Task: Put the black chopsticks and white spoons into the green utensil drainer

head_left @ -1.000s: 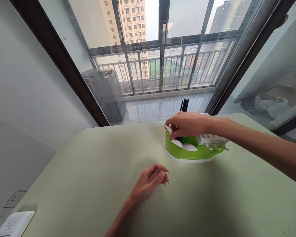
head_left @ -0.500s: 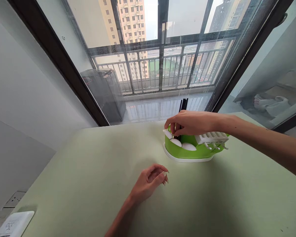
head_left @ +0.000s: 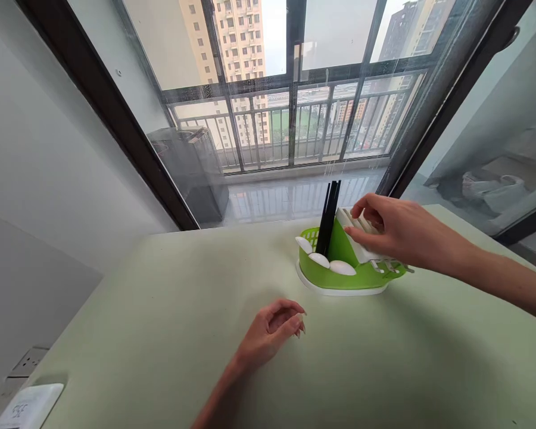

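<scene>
A green cutlery drainer (head_left: 326, 275) on a white base stands at the far middle of the pale green table (head_left: 161, 333). Black chopsticks (head_left: 329, 217) stand upright in it, with white spoon heads (head_left: 320, 260) resting along its front rim. My right hand (head_left: 395, 229) lies over the white slotted rack (head_left: 361, 247) on the drainer's right side, fingers spread and touching it. My left hand (head_left: 274, 329) rests on the table in front of the drainer, fingers loosely curled, holding nothing.
A white device with a small display (head_left: 27, 408) lies at the table's near left corner. Wall sockets (head_left: 24, 360) sit beside it. Behind the table a large window with dark frames looks onto a balcony railing and tower blocks.
My right hand has let go of the chopsticks and spoons at the drainer's left and shifted right onto the white rack. The chopsticks now show fully. The left hand has stayed put.
</scene>
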Demonstrator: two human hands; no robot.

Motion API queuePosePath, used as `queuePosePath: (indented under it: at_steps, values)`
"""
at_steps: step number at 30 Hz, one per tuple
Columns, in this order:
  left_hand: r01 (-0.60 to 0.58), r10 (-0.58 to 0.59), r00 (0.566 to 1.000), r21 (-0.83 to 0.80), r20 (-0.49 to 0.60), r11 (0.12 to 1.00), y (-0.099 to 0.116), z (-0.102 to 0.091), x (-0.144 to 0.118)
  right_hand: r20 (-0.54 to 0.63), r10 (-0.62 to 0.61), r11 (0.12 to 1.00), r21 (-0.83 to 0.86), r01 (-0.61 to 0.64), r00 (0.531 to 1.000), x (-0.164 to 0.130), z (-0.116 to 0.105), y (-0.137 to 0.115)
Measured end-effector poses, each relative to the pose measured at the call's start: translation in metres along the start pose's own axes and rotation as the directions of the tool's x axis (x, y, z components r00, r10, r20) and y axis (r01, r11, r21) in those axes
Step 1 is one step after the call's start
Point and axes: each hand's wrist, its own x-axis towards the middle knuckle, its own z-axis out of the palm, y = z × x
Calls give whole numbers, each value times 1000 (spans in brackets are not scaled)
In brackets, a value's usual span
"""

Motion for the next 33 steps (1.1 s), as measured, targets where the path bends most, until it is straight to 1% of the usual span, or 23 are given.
queuePosePath:
  at_steps: [4, 7, 9, 12, 16, 18, 20, 23, 24, 27, 29, 33]
  values:
    - [19, -19, 1000, -17, -1, 1000, 0, -3, -1, 40, 54, 997, 52, -56, 998, 0, 2, 5]
    - [16, -16, 1000, -16, -3, 1000, 0, -3, -1, 30, 89, 994, 60, -91, 996, 0, 0, 12]
    - [12, -12, 1000, -10, -4, 1000, 0, -1, 0, 16, 108, 993, 44, -109, 994, -2, -2, 21]
    - [8, -8, 1000, 7, -8, 1000, 2, 1, 0, -18, 181, 983, 1, -181, 983, -3, -4, 42]
    - [21, -20, 1000, 34, -14, 999, 4, 2, 0, -60, 286, 958, -14, -287, 956, -2, -6, 72]
    - [22, -22, 1000, 36, -15, 999, 4, 2, 0, -87, 294, 956, 3, -294, 952, -3, -7, 84]
    - [24, -23, 1000, 37, -16, 999, 4, 1, -1, -137, 277, 961, 19, -277, 951, -4, -8, 96]
    - [28, -27, 1000, 32, -13, 999, 2, 0, -1, -208, 306, 951, 19, -309, 929, -2, -6, 118]
    - [27, -27, 1000, 32, -11, 999, 1, -1, -1, -213, 330, 942, 14, -335, 920, 0, -6, 128]
    - [27, -26, 1000, 41, -9, 999, 2, -2, 0, -178, 398, 912, -30, -409, 900, 5, -5, 158]
    - [28, -28, 1000, 48, -8, 998, 3, -2, 0, -191, 430, 894, -43, -445, 882, 7, -5, 175]
    - [31, -31, 999, 43, -11, 999, 4, -2, 0, -215, 471, 865, -78, -496, 855, 8, -7, 195]
